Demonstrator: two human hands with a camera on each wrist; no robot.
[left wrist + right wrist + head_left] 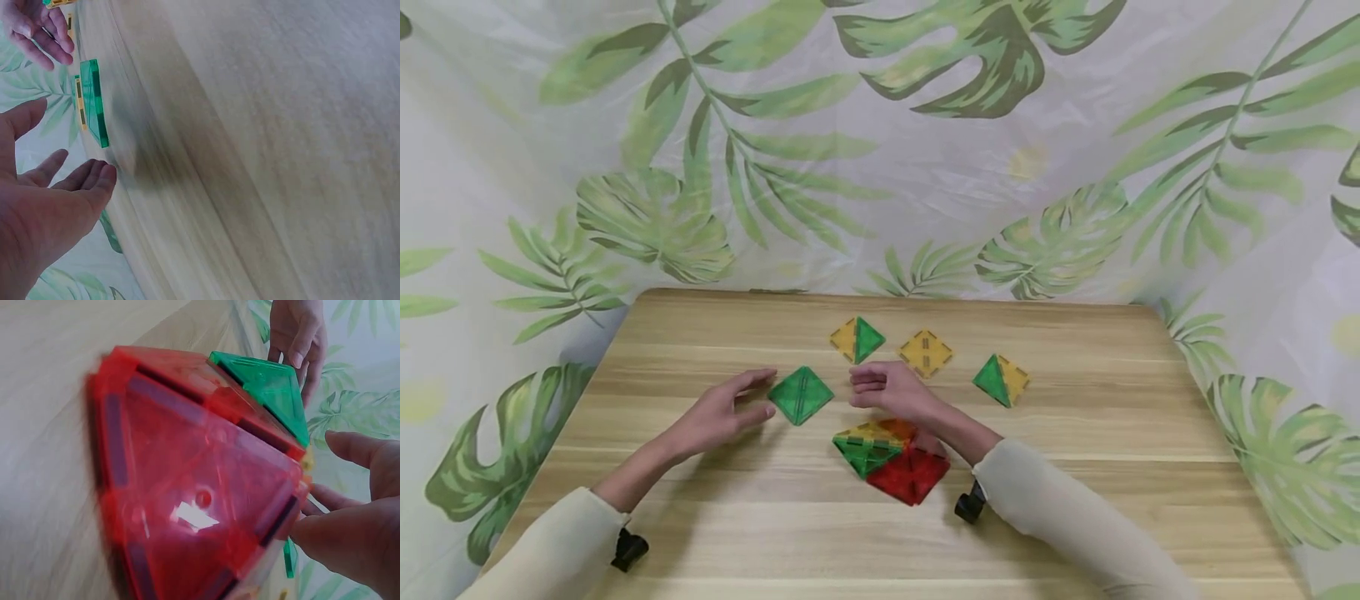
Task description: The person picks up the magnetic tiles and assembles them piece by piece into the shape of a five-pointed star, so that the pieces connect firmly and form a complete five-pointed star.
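Note:
Two green triangular magnetic tiles (801, 396) lie edge to edge as a diamond on the table. On their left is my left hand (718, 417), thumb and fingers spread apart and holding nothing; its fingertips come close to the diamond's left corner. My right hand (898, 390) hovers to the diamond's right, fingers loosely bent with nothing between them. Below that hand stands a raised shape of joined red, green, yellow and orange tiles (910, 475). Large in the right wrist view are its red tiles (200, 462), with a green triangle (269, 387) behind them.
Farther back lie a yellow-and-green diamond (857, 340), a yellow diamond (926, 353) and, at right, a green-and-yellow diamond (1002, 380). The wooden table (1120, 500) ends at a leaf-patterned cloth (820, 208).

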